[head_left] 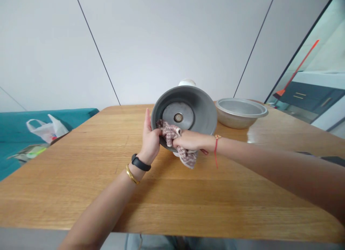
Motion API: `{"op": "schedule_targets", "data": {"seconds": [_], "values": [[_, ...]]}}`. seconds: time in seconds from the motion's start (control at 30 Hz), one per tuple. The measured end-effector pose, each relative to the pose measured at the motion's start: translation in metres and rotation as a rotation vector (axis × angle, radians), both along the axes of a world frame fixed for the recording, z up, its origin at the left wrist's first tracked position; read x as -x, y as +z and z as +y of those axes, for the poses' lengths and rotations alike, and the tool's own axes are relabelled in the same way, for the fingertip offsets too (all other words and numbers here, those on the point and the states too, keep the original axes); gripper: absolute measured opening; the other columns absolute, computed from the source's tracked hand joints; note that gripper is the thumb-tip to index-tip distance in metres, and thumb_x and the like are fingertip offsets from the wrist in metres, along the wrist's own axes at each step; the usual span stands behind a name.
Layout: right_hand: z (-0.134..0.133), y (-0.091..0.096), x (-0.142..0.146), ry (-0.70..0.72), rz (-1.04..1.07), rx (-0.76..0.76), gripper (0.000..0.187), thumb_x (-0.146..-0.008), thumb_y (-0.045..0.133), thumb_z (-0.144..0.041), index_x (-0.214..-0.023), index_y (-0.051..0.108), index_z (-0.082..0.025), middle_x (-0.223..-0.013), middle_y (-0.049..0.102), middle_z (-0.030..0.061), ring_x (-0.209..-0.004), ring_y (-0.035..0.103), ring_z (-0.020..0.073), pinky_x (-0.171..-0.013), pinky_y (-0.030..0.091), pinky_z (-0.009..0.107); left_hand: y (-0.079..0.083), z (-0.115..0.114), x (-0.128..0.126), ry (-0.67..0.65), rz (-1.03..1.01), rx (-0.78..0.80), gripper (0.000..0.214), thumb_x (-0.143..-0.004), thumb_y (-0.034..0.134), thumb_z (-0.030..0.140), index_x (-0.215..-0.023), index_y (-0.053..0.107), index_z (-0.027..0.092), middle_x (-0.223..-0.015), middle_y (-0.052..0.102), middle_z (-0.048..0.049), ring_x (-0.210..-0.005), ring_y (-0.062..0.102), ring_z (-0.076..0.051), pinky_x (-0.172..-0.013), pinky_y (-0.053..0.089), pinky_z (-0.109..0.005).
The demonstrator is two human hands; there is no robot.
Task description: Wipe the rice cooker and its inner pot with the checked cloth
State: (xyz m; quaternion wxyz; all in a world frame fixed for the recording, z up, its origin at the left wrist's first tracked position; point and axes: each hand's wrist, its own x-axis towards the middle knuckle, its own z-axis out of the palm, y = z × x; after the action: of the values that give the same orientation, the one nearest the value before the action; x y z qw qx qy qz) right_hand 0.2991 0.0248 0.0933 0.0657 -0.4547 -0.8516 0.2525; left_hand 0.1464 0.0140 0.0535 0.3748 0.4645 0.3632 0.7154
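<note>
A rice cooker body (202, 111) is tipped towards me over the table, so its grey inside, round heating plate and small central disc show. White parts of its outer shell stick out above and below the rim. Gripping the rim at the lower left is my left hand (151, 141), thumb over the edge and fingers outside. My right hand (190, 139) is closed on a brown-and-white patterned cloth (188, 158). Part of the cloth presses against the lower left inner wall, and the rest hangs over the rim.
A silver metal basin (234, 122) stands right of the cooker on the wooden table (81, 178). Dark flat objects lie at the table's right side. On a teal sofa (81, 117) at left rests a white plastic bag (50, 129). A pale wall rises behind the table.
</note>
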Motion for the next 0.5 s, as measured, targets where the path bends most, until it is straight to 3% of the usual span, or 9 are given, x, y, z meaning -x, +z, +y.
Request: {"op": "schedule_targets", "data": {"seconds": [0.07,0.13,0.2,0.33,0.4,0.5], "values": [[0.005,-0.008,0.012,-0.052,0.245,0.128,0.039,-0.091,0.041,-0.029,-0.106,0.071,-0.010,-0.089,0.077,0.0118,-0.069,0.069,0.0207,-0.060,0.053,0.028,-0.001,-0.004,0.001,-0.027,-0.034,0.029,0.122,-0.056,0.056,0.002,-0.163,0.011,0.037,-0.150,0.053,0.0001,-0.137,0.050,-0.027,-0.105,0.052,-0.037],[0.014,-0.010,0.019,-0.072,0.389,0.160,0.050,-0.096,0.024,-0.022,-0.126,0.062,-0.005,-0.099,0.076,0.0147,-0.076,0.070,0.0214,-0.066,0.056,0.030,-0.002,-0.006,0.003,-0.053,-0.060,0.044,0.126,-0.053,0.055,0.002,-0.163,0.006,0.039,-0.150,0.053,0.0011,-0.138,0.050,-0.026,-0.100,0.054,-0.034],[0.025,-0.007,0.023,-0.158,0.531,0.113,0.053,-0.098,0.020,-0.020,-0.135,0.053,-0.003,-0.107,0.075,0.0164,-0.080,0.071,0.0220,-0.069,0.058,0.031,-0.003,-0.007,0.006,-0.073,-0.076,0.051,0.128,-0.052,0.055,0.002,-0.163,0.005,0.041,-0.152,0.051,0.0020,-0.137,0.051,-0.026,-0.095,0.056,-0.031],[0.039,-0.001,0.034,-0.401,0.896,-0.145,0.051,-0.096,0.035,-0.030,-0.137,0.054,-0.007,-0.120,0.071,0.0150,-0.092,0.073,0.0233,-0.075,0.059,0.030,-0.005,-0.009,0.007,-0.135,-0.091,0.062,0.128,-0.054,0.057,0.001,-0.163,0.004,0.042,-0.151,0.053,0.0019,-0.135,0.053,-0.027,-0.093,0.057,-0.034],[0.034,-0.001,0.047,-0.373,0.985,-0.202,0.051,-0.095,0.041,-0.033,-0.138,0.054,-0.009,-0.124,0.070,0.0133,-0.101,0.072,0.0238,-0.081,0.059,0.030,-0.005,-0.009,0.007,-0.179,-0.081,0.048,0.123,-0.060,0.061,0.002,-0.162,0.005,0.043,-0.155,0.049,0.0019,-0.139,0.049,-0.028,-0.103,0.053,-0.039],[0.011,-0.003,0.068,-0.184,0.864,-0.252,0.057,-0.094,0.045,-0.026,-0.150,0.045,-0.012,-0.133,0.066,0.0127,-0.115,0.068,0.0231,-0.095,0.056,0.032,-0.008,-0.005,0.008,-0.193,0.058,0.048,0.104,-0.079,0.063,0.012,-0.162,0.008,0.043,-0.164,0.037,0.0009,-0.148,0.038,-0.026,-0.116,0.043,-0.043]]}}
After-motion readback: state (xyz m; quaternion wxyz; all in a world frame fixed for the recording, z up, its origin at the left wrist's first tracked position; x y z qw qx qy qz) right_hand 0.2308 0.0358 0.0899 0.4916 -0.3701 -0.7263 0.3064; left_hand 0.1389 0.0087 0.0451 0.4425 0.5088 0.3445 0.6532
